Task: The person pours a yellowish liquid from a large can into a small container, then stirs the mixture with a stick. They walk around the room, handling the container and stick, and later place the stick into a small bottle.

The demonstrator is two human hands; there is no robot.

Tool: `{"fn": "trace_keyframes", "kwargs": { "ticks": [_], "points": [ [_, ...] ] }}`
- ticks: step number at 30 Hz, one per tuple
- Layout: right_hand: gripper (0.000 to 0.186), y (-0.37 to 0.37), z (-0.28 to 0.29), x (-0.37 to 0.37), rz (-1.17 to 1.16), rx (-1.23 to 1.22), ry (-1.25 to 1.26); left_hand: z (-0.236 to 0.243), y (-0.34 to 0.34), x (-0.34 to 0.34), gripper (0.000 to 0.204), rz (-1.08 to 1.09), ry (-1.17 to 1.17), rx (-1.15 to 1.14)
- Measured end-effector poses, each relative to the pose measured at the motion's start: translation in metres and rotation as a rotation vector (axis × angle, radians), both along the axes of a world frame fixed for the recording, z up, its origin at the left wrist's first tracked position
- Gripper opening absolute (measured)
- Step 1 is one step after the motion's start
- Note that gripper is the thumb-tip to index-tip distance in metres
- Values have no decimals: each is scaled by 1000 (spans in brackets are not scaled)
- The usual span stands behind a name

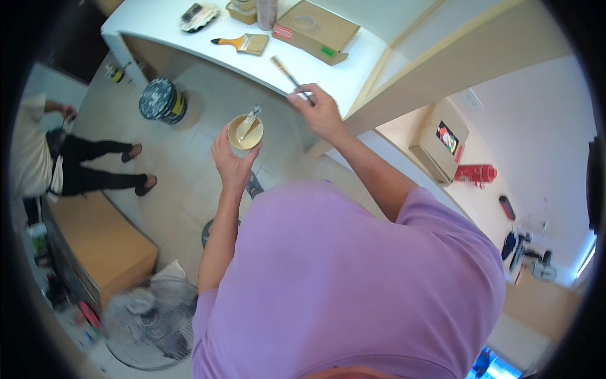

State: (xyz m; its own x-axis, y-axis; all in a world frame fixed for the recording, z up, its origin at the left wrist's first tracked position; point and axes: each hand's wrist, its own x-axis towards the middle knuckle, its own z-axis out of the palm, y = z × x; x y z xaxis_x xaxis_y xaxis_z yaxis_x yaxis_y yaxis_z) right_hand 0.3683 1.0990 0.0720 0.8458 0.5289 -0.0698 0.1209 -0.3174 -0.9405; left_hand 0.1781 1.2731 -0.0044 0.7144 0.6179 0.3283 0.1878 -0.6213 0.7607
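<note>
My left hand (pixel 231 162) is wrapped round a small cup (pixel 243 151), held up over the floor with its mouth facing me. Inside the cup is something cream-coloured, and a pale spatula-like stick (pixel 247 124) leans in it, its smeared end rising past the far rim. In my right hand (pixel 322 112) is a thin paintbrush (pixel 288 72), gripped by its dark handle. Its light bristles point away from me, over the white tabletop (pixel 303 81). Brush and cup are apart. On that tabletop lies a wide flat brush (pixel 252 43) with an orange and black handle.
A cardboard box (pixel 315 30) and a smeared pad-like thing (pixel 199 17) lie on the tabletop. Below stands a paint-smeared black bucket (pixel 163 101). Another person (pixel 44 151) stands at the left. Nearby are a fan (pixel 150 322) and a wooden cabinet (pixel 101 234). A wooden post (pixel 454 60) rises beside my right arm.
</note>
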Motion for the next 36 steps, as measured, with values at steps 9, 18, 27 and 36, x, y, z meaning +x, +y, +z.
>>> {"fn": "trace_keyframes", "kwargs": {
  "ticks": [9,18,27,36],
  "points": [
    [33,-11,-42,-15,-528,103,19,-36,99,135,85,-345,22,96],
    [30,1,-64,10,-512,110,74,-75,114,249,89,-573,72,101],
    [27,23,-69,45,-639,-75,21,-86,139,338,89,-896,171,246],
    [26,62,-66,71,-803,-290,-7,-83,157,340,111,-1020,219,83]
  ]
}}
